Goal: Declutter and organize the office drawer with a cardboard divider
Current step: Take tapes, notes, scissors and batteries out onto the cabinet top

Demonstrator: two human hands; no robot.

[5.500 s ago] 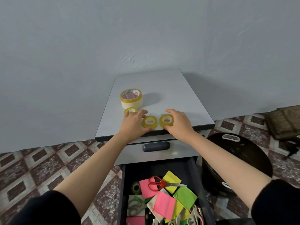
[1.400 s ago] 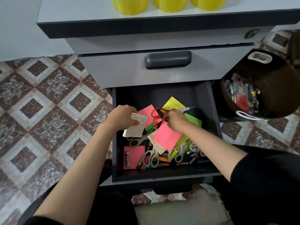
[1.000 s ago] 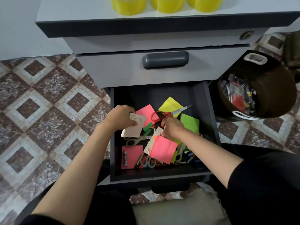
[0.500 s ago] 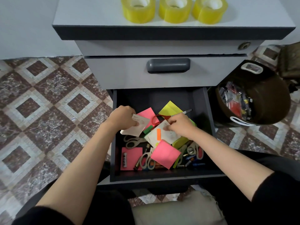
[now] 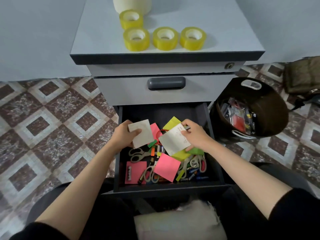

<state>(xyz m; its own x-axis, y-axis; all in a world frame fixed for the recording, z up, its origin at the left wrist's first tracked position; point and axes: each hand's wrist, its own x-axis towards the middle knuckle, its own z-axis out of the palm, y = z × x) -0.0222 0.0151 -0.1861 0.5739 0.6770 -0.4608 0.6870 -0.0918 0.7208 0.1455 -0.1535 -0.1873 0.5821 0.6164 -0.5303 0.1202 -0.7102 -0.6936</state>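
The open dark drawer (image 5: 214, 149) is full of clutter: pink, yellow and green sticky notes, several scissors, batteries and pens. My left hand (image 5: 123, 135) grips a white paper slip (image 5: 142, 134) above the drawer's left side. My right hand (image 5: 194, 135) pinches a second white slip with handwriting (image 5: 174, 142) over the middle. A pink note (image 5: 167, 167) lies loose below it, and another pink note (image 5: 136, 172) with a battery on it sits at the front left. Red scissor handles (image 5: 158, 133) peek out between the two slips.
Several yellow tape rolls (image 5: 165, 38) and a large white roll (image 5: 131, 4) stand on the cabinet top (image 5: 225, 32). The upper drawer (image 5: 166, 90) is closed. A dark bin (image 5: 270, 101) holding discarded items stands to the right on the tiled floor. A bag (image 5: 304, 75) lies behind it.
My right hand has lifted the handwritten white slip off the pile. My left hand has raised its slip slightly. The view has tilted up, showing more of the cabinet top.
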